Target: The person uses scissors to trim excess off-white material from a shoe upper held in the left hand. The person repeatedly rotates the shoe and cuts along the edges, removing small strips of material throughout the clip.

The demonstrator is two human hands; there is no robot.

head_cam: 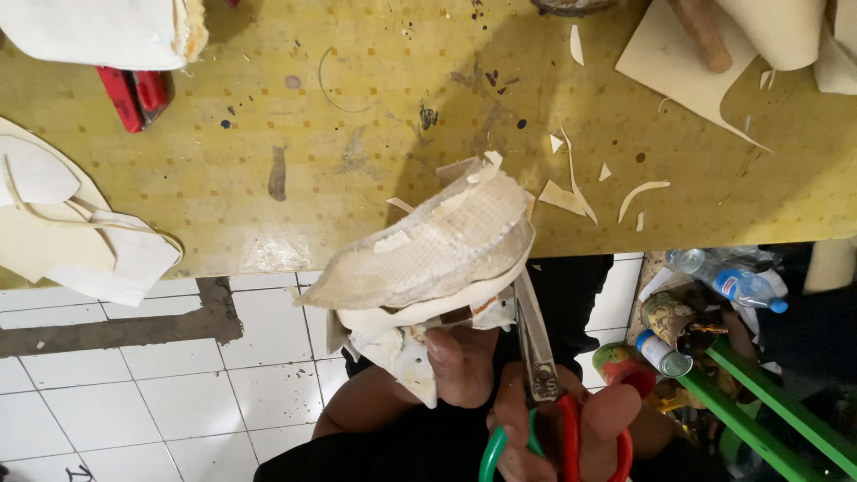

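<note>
The left hand (460, 361) holds a stack of off-white shoe-sole pieces (428, 254) in front of the body, just off the near edge of the yellow table (357, 107). Its grip is clamped on the underside of the stack, with the thumb pressed against the lower layers. The top piece has a rough woven face and a frayed, jagged edge; smoother cream layers lie beneath it.

The right hand (571, 428) holds a pair of scissors (540, 357) with 1 red and 1 green handle loop; its fingers pass through the loops, so its grip is closed on the handles. The metal blades point up and away from the body, and their tips meet the right edge of the sole stack. Whether the blades are slightly apart or together cannot be told.

On the table, small cream offcuts (571, 192) lie scattered just beyond the stack. A cut sheet of cream material (669, 62) lies at the far right with a wooden handle (705, 36) resting on it. More sole-shaped cutouts (80, 232) lie at the left edge, and a red tool (134, 94) sits partly under a pale sheet (98, 31) at the far left.

Below the table are white floor tiles (116, 402). To the right, a plastic bottle with a blue cap (728, 281) and several small cans (665, 353) sit in a heap beside green bars (759, 411).
</note>
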